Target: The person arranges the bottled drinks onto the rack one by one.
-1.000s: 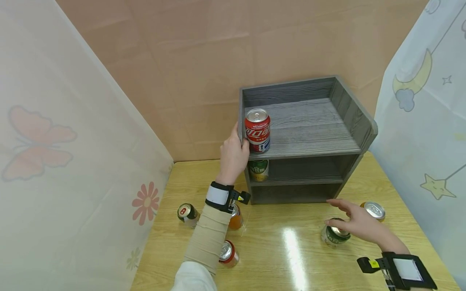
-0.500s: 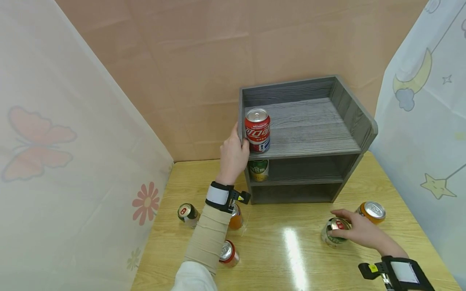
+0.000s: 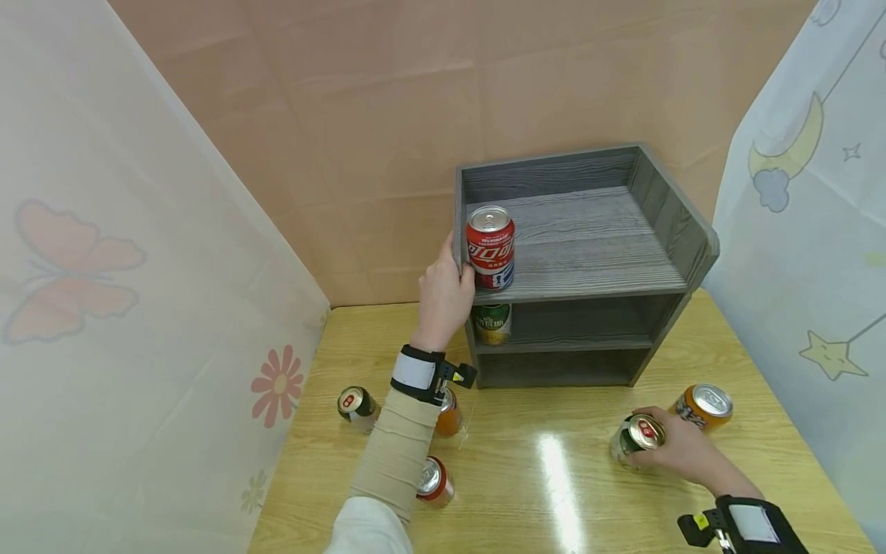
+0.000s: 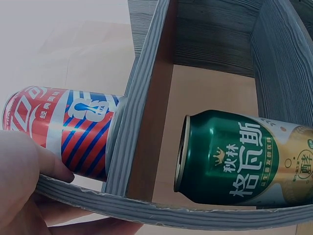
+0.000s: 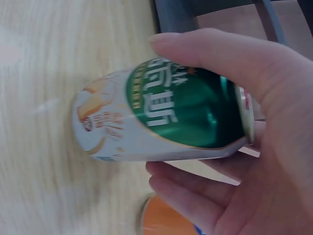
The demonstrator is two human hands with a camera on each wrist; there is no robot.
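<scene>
My left hand point(image 3: 445, 298) grips the left side panel of a small grey wooden shelf point(image 3: 588, 238); in the left wrist view its thumb lies over the panel's edge, beside a red cola can point(image 4: 88, 129). That can stands upright at the left of the top board. Below it, a green and gold can point(image 4: 230, 159) sits on the middle level. Low at the right, my right hand point(image 3: 681, 450) holds a green and white drink can point(image 5: 166, 112), thumb on one side and fingers on the other. The can is upright over the table, its pull tab side up.
An orange can point(image 3: 706, 405) stands just behind my right hand. On the left of the wooden table point(image 3: 512, 462) are a dark green can point(image 3: 358, 409), an orange can point(image 3: 450, 415) partly behind my left wrist, and a red-rimmed can point(image 3: 434, 482). Cloth walls enclose both sides.
My right hand has come down and left onto the green and white can, and its fingers have closed round it. The left hand keeps its place on the shelf.
</scene>
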